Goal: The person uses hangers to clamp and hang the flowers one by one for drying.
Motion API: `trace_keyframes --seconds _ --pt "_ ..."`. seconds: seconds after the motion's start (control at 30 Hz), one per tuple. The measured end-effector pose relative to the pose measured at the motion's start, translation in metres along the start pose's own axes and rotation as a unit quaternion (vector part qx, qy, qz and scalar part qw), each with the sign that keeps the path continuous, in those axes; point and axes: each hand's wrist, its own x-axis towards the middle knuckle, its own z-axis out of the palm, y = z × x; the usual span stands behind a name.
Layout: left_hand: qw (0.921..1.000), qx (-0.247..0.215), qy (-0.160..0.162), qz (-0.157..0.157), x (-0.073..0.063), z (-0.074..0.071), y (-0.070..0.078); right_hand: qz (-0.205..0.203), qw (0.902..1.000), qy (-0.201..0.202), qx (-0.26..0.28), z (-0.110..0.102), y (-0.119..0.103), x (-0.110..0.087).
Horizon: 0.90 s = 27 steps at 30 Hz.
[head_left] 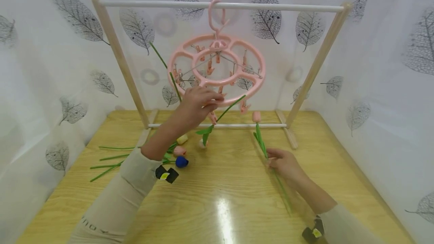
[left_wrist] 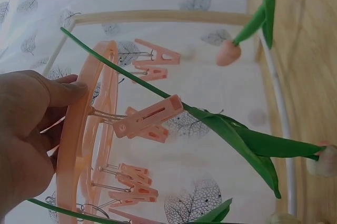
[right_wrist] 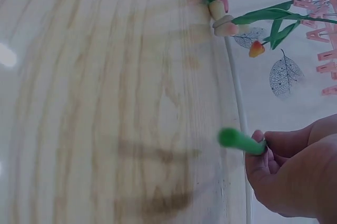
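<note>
Your left hand point(head_left: 200, 102) grips the near rim of the pink hanger point(head_left: 217, 83), thumb on one side and fingers curled round the other. The hanger hangs by its hook from the top bar point(head_left: 149, 4) of the wooden stand point(head_left: 303, 70). Just beside that hand, a clothespin point(left_wrist: 150, 118) pinches the stem of a pale flower point(left_wrist: 237, 140), which hangs tilted, head down. Another green stem point(head_left: 174, 84) slants up at the hanger's left side. Your right hand point(head_left: 285, 163) pinches the stem of a pink tulip point(head_left: 260, 138) between thumb and fingers, blossom up, above the worktop point(head_left: 190, 199). Blue point(head_left: 181, 162), pink point(head_left: 179, 151) and yellow flowers point(head_left: 182, 139) lie on the worktop near your left forearm, their stems pointing left. Leaf-print curtains point(head_left: 359, 119) surround the worktop.
</note>
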Motion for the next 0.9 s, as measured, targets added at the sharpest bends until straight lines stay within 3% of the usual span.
trace_keyframes --seconds 0.3,0.5,0.9 --pt "1.0 -0.006 -0.007 -0.002 0.001 -0.003 0.001 -0.004 0.9997 -0.006 0.024 0.003 -0.003 -0.007" --pt "0.9999 -0.008 -0.01 0.004 0.0 -0.004 0.0 -0.008 0.9999 0.005 0.011 0.004 -0.003 -0.009" --pt "0.9993 0.001 0.022 0.031 -0.004 -0.002 0.001 -0.037 0.998 0.019 -0.047 0.014 -0.005 -0.017"
